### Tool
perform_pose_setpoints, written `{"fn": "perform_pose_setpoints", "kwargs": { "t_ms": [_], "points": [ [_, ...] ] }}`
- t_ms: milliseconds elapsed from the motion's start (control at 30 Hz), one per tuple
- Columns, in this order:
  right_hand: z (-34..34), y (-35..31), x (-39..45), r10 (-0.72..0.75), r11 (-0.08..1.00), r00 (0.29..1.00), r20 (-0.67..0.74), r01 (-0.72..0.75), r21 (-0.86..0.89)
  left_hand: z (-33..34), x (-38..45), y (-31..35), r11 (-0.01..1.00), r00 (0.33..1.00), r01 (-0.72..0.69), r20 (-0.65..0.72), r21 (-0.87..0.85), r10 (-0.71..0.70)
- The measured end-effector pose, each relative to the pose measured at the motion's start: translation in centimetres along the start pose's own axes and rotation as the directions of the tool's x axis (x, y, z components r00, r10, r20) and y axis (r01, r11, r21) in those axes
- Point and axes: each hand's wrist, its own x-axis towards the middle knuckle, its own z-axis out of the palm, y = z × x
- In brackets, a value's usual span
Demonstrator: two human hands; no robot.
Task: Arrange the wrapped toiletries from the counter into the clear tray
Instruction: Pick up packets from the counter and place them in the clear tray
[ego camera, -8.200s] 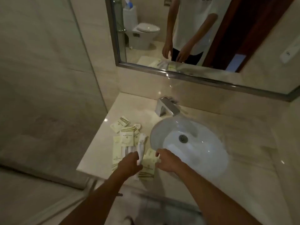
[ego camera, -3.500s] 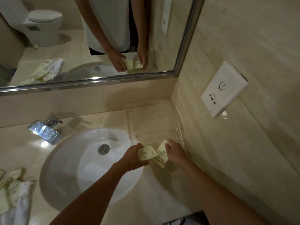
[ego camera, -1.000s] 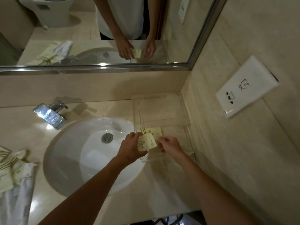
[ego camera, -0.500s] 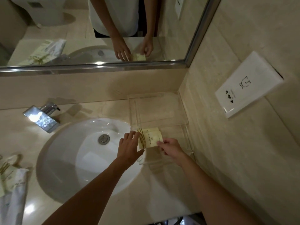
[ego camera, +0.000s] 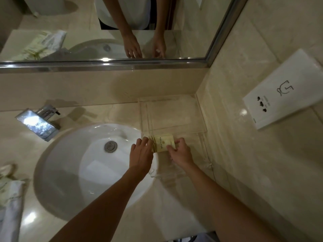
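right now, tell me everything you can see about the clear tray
The clear tray looks like transparent acrylic: a rectangular box with thin upright walls, its edges catching light. It sits on the beige counter in the corner, right of the sink and against the side wall. A cream wrapped packet with gold stripes lies in its near part, the left hand touching it and the right hand pinching it. The far part looks bare.

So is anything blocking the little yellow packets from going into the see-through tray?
Nothing visible does. The yellow packets are already low inside the clear tray, at its near end. The left hand touches their left edge and the right hand holds their right side. The tray behind them looks bare.
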Motion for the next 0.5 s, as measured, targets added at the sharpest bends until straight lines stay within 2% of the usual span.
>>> {"fn": "perform_pose_setpoints", "kwargs": {
  "t_ms": [267, 400, 500],
  "points": [
    [-0.3, -0.6, -0.2, -0.006, 0.996, 0.999, 0.032, 0.009, -0.086, 0.1, 0.2, -0.5, 0.999, 0.999, -0.035, 0.005, 0.008, 0.035],
    [-1.1, -0.7, -1.2, -0.012, 0.974, 1.000, -0.026, 0.006, -0.227, -0.7, -0.3, -0.5, 0.997, 0.998, -0.067, -0.015, -0.031, 0.066],
    [-1.6, -1.5, -1.9, -0.072, 0.951, 0.997, -0.022, 0.062, -0.302, -2.0, -1.1, -0.9, 0.995, 0.996, -0.082, -0.034, -0.058, 0.080]
  ]
}}
